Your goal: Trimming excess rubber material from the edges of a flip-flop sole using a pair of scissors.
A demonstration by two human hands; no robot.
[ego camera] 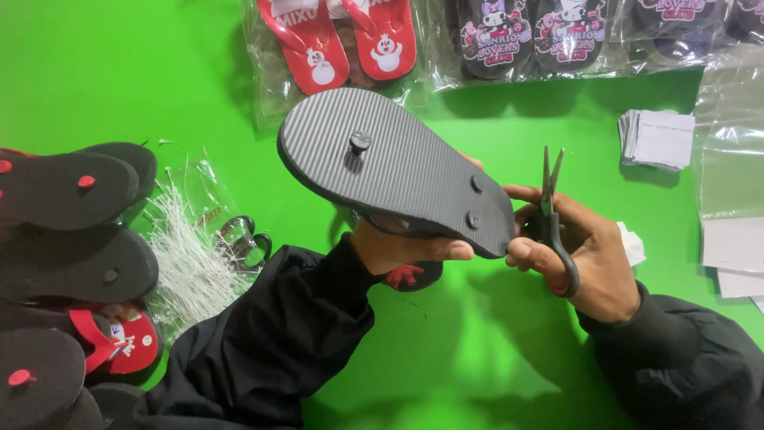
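My left hand [402,247] grips a black flip-flop [398,163] from underneath, its ribbed sole turned up toward me. Three strap plugs poke through the sole; the toe plug [360,143] stands tallest. My right hand [577,255] holds small black scissors [549,211] upright beside the heel end of the sandal, blades slightly parted and pointing up. Both arms wear black sleeves.
A pile of black and red flip-flops [68,263] lies at the left, next to a bag of white plastic ties [187,255]. Bagged red sandals [338,40] and bagged black printed sandals [529,36] line the far edge. White cards [656,139] and clear bags [732,159] sit at right on the green surface [119,72].
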